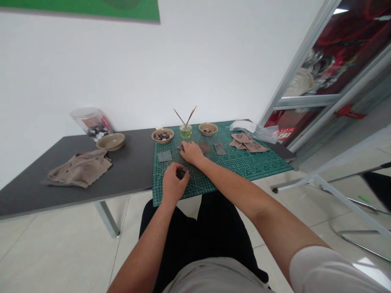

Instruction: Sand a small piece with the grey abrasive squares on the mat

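While both hands work over the green cutting mat:
left hand: clenched, pinching a small dark piece
right hand: open, lying just beside a dark tile

You've got white wall ahead, green wall panel above, metal-framed glass panel right, pale floor tiles below.
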### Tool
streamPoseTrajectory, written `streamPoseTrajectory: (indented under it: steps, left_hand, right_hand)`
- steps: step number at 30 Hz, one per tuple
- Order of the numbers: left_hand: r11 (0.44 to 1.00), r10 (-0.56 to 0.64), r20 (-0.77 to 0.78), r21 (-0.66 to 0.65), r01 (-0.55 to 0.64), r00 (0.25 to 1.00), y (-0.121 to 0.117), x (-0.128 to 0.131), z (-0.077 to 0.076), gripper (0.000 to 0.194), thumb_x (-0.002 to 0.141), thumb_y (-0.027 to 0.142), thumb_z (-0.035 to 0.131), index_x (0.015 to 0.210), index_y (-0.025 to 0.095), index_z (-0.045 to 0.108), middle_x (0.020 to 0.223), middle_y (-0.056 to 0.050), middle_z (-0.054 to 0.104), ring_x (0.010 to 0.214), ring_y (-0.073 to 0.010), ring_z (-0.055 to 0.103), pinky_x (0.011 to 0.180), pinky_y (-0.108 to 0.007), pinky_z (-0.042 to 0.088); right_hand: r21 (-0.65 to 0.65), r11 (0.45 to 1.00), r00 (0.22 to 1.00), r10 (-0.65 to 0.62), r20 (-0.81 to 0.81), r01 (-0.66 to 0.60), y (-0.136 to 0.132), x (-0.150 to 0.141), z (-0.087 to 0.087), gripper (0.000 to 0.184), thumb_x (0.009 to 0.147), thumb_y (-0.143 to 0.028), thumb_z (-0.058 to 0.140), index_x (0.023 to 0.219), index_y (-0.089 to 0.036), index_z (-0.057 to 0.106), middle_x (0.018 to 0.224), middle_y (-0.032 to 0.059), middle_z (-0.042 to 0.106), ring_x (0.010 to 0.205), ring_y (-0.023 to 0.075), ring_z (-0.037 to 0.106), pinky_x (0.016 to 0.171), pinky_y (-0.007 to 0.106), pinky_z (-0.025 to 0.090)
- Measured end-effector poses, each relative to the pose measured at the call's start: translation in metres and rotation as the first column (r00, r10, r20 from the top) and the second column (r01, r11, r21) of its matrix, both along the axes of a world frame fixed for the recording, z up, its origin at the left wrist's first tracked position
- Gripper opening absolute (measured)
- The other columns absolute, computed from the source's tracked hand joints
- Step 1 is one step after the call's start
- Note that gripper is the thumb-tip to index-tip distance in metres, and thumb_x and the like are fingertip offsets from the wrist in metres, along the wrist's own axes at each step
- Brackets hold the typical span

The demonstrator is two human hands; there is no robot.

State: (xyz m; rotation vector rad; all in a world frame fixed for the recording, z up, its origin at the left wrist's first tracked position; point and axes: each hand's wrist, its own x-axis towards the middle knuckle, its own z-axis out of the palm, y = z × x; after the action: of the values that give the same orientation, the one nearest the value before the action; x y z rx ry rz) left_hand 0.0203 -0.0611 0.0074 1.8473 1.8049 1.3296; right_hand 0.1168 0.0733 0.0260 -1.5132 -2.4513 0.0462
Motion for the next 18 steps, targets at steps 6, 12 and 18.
streamPoseTrajectory:
  steps: [6,12,18]
  left_hand:
    - [0.999,-0.029,0.021,-0.015,0.03,0.999,-0.002,0.0,0.001,0.011,0.08,0.023,0.065,0.084,0.023,0.055,0.082,-0.001,0.062,0.082,-0.0213,0.06,0.079,-0.038,0.047]
    - [0.999,-0.033,0.181,0.003,0.033,0.983,-0.005,-0.005,0.002,0.012,0.079,0.021,0.064,0.085,0.024,0.054,0.084,-0.001,0.062,0.084,-0.0204,0.06,0.08,-0.035,0.049]
    - [0.996,-0.044,0.363,0.092,0.011,0.931,-0.01,-0.01,-0.002,0.013,0.078,0.021,0.064,0.082,0.023,0.052,0.08,0.0,0.058,0.078,-0.0168,0.058,0.077,-0.032,0.049]
  right_hand:
    - [-0.008,0.999,0.998,0.053,-0.015,-0.053,0.006,-0.001,-0.002,0.039,0.102,-0.03,0.037,0.111,-0.015,0.072,0.122,0.0165,0.069,0.115,0.0293,0.056,0.099,0.043,0.042]
    - [0.071,0.992,0.982,0.117,-0.147,-0.108,-0.008,-0.019,0.009,0.047,0.098,-0.047,0.051,0.134,-0.019,0.062,0.14,0.0148,0.06,0.126,0.0355,0.048,0.104,0.054,0.036]
    - [-0.081,0.901,0.894,0.406,-0.189,-0.426,-0.013,-0.033,0.0,0.075,0.087,-0.053,0.068,0.153,-0.026,0.041,0.151,0.0122,0.051,0.133,0.0314,0.047,0.109,0.049,0.036]
